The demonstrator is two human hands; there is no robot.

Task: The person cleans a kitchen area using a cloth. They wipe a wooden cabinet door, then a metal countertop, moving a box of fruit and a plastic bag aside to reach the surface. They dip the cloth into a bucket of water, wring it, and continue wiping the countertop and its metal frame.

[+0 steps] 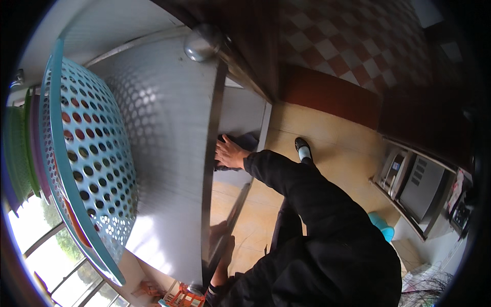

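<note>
My right hand [231,153] reaches into the gap below the grey metal counter [174,138]. Its fingers are stretched out and apart over a dark item that looks like cloth [247,140], which lies on a grey surface [238,112]. The fingertips come close to the counter's edge. Lower in the view, my left hand [225,256] is closed over the long edge of a metal panel [238,207] in front of the counter; part of its fingers is hidden behind that edge. Both forearms wear black sleeves.
A light blue perforated basket [94,148] stands on the counter, with green and purple baskets [25,148] beyond it. A round metal knob-like object [203,43] is at the top. My foot [304,148] rests on yellow tiles. A grey appliance [420,187] sits on a right-hand shelf.
</note>
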